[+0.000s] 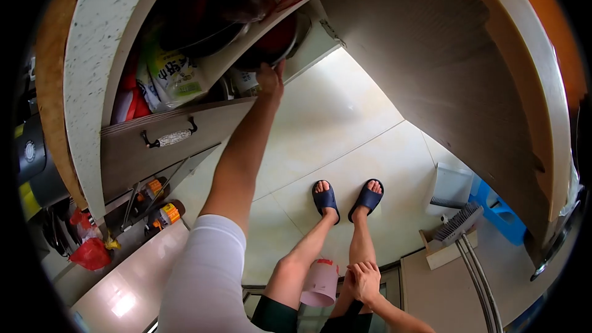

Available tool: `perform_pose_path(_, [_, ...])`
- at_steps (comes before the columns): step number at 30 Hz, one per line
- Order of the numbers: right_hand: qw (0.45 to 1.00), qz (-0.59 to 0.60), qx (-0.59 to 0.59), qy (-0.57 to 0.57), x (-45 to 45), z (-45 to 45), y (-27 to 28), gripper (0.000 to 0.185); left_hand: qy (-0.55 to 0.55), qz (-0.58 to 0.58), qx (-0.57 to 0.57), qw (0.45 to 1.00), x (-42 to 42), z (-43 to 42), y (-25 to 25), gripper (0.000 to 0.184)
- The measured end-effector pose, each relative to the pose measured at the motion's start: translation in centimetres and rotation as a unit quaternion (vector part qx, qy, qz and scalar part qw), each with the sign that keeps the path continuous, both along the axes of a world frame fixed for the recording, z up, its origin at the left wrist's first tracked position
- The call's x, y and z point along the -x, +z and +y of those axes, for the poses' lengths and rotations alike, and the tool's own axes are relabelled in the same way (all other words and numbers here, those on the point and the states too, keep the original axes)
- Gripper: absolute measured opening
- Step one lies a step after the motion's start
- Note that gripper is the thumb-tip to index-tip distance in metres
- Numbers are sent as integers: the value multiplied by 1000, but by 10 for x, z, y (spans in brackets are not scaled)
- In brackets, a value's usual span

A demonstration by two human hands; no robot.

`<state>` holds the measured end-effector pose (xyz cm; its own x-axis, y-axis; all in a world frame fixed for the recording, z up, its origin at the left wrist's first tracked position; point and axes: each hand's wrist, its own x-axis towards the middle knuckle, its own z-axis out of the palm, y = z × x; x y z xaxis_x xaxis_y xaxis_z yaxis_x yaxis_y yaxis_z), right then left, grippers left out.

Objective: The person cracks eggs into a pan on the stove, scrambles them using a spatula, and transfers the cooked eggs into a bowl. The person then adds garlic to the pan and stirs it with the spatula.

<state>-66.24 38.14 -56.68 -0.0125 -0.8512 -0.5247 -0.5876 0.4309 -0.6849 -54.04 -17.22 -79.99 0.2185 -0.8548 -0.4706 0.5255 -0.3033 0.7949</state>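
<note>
My left hand (271, 78) reaches into a low cabinet, its fingers closed on the rim of a dark round pan (274, 46) on the lower shelf. The pan's far side lies in shadow, and my fingertips are partly hidden. Just below my hand stands a pale container (245, 82) with print on it. My right hand (365, 280) rests over my bent right knee, fingers laid along it and holding nothing.
A yellow-green packet (176, 74) leans on the cabinet's left side. The open door (444, 68) spans the upper right. A drawer handle (171, 137) faces the tiled floor (320, 135). Nearby are a pink bin (320, 282), a dustpan (451, 186), a broom (457, 223) and bottles (166, 214).
</note>
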Motion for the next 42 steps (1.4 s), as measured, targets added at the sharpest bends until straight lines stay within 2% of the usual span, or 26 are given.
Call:
perform_pose_path(4, [1000,0,4,-8,-2,0,-2,14,22,-29,-26,999,8,36,1,40])
perform_pose_path(5, [1000,-6,-11,3,-1,2,-2,20,14,-14,-33,999,5,41,-3,40])
perform_pose_path(7, [1000,-5,-3,0,-2,5,-4,19,-3,21,-52,998,5,49,-6,41])
perform_pose_path(10, [1000,-6,-3,-2,0,3,-3,18,6,2,-73,997,9,47,-8,40])
perform_pose_path(13, [1000,-6,-13,-5,-1,3,-2,17,-7,48,-60,997,4,25,-18,36])
perform_pose_path(15, [1000,-7,-17,-4,-3,4,-3,16,2,34,-22,999,-1,12,-24,35])
perform_pose_path(16, [1000,-8,-17,-3,-4,5,-3,16,7,28,-3,1000,1,10,-17,35])
perform_pose_path(17, [1000,-9,-17,-1,-4,5,-3,15,26,-10,-47,998,2,9,-10,38])
perform_pose_path(20, [1000,-15,-14,-6,-5,4,1,15,5,-8,-46,999,0,16,9,37])
perform_pose_path(23, [1000,-12,-23,11,-7,10,-1,16,6,-9,-102,995,-7,28,17,33])
perform_pose_path(26, [999,-5,-38,18,-10,10,3,17,-76,94,-183,976,-26,68,16,31])
perform_pose_path(28, [999,1,-36,15,-10,8,12,17,-141,128,-218,957,-39,129,22,43])
perform_pose_path(29, [999,4,-34,14,-10,6,15,17,-229,58,-250,939,-50,165,26,29])
perform_pose_path(30, [999,3,-42,14,-12,8,15,17,-282,-29,-254,925,-46,212,70,18])
perform_pose_path(31, [999,2,-49,15,-13,12,14,17,-369,-47,-260,891,-65,256,74,15])
perform_pose_path(32, [998,0,-55,16,-15,17,11,18,-452,-82,-338,821,-84,299,82,13])
perform_pose_path(33, [998,-10,-54,7,-15,23,7,19,-634,-245,-249,690,-107,345,93,19])
perform_pose_path(34, [998,-21,-53,-2,-14,31,2,20,-576,-328,-210,718,-125,406,113,31])
perform_pose_path(35, [998,-31,-51,-11,-14,38,-3,21,-660,-321,-186,654,-165,452,114,40])
perform_pose_path(36, [997,-29,-64,-24,-14,48,-5,22,-709,-350,-188,583,-181,485,144,43])
perform_pose_path(37, [996,-25,-76,-36,-13,58,-8,23,-744,-382,-192,514,-176,493,205,47])
perform_pose_path(38, [995,-20,-84,-47,-11,65,-12,24,-788,-313,-273,455,-183,506,226,52])
perform_pose_path(39, [992,-58,-83,-70,-9,72,-14,28,-721,-282,-228,590,-226,563,220,62])
perform_pose_path(41, [982,-134,-77,-113,0,77,-11,36,-731,-253,-251,582,-224,570,294,68])
perform_pose_path(42, [973,-139,-67,-172,8,61,0,42,-738,-251,-248,575,-223,567,324,70])
